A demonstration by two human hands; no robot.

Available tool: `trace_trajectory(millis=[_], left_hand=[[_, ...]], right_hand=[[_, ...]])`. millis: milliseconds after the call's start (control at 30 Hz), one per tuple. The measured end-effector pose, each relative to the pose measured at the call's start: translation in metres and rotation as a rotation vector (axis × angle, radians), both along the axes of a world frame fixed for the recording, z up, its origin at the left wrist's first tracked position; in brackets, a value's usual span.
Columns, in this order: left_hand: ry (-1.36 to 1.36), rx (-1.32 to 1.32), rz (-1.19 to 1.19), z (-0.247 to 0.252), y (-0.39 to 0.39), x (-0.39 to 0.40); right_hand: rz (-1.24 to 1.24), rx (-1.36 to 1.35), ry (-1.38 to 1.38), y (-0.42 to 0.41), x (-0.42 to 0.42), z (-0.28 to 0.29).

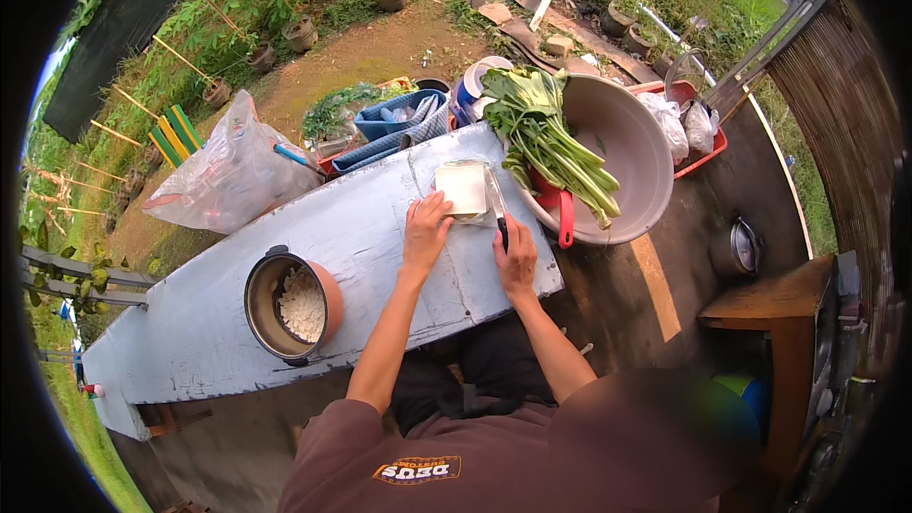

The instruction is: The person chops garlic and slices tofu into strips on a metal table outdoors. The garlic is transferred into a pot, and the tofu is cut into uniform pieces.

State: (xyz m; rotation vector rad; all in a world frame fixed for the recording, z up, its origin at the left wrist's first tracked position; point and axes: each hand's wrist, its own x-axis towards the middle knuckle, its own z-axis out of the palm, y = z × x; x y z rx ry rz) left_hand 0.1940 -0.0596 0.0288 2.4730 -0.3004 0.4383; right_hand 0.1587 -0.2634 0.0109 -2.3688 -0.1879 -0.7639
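Note:
A square pale block that looks like tofu (pixel 462 189) lies on a clear plastic bag (pixel 467 219) on the light-blue painted table (pixel 370 228). My left hand (pixel 426 228) is at the block's lower left corner, fingertips touching its edge, palm down. In my right hand (pixel 516 256) is a knife (pixel 495 192) with a black handle. Its blade points away from me along the block's right side. Whether the blade touches the block, I cannot tell.
An inner pot of cooked rice (pixel 303 306) stands on the table, left. Leafy greens (pixel 556 142) and a red handle (pixel 566 219) overhang a large basin (pixel 634 157) at right. Beyond the table are a stuffed plastic bag (pixel 228 171), a blue basket (pixel 399 117) and a red tray (pixel 702 149).

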Motion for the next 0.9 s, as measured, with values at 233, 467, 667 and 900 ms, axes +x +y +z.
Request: trace_trajectory(millis=[233, 467, 667, 900], left_hand=[[0.029, -0.093, -0.045, 0.000, 0.007, 0.011], [-0.057, -0.005, -0.109, 0.012, 0.002, 0.018], [-0.079, -0.087, -0.069, 0.009, -0.036, 0.022], [-0.076, 0.000, 0.033, 0.010, -0.052, 0.023]], right_hand=[[-0.018, 0.012, 0.069, 0.002, 0.002, 0.006], [-0.035, 0.027, 0.051, 0.001, 0.003, 0.000], [-0.088, -0.024, 0.064, 0.005, 0.003, 0.005], [-0.088, 0.018, 0.076, 0.002, 0.004, 0.002]])
